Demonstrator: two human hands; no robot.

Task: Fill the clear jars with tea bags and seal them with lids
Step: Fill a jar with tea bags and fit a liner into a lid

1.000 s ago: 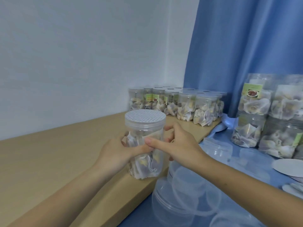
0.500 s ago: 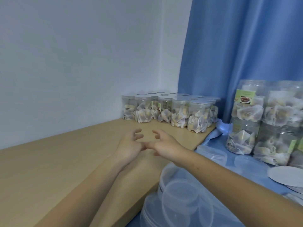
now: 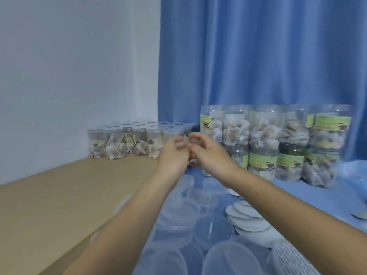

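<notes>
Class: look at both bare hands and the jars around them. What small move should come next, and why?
Probably lower the right hand to one of the empty clear plastic jars lying on the blue cloth. Both hands, the left hand too, seem to hold nothing, the lidded, filled jars already stand on the tan wooden tabletop, and the empty ones are unfilled.

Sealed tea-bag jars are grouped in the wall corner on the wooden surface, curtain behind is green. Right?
Not quite. The head view shows the curtain is blue, not green. The rest holds: the sealed tea-bag jars are grouped in the wall corner on the wooden surface.
</notes>
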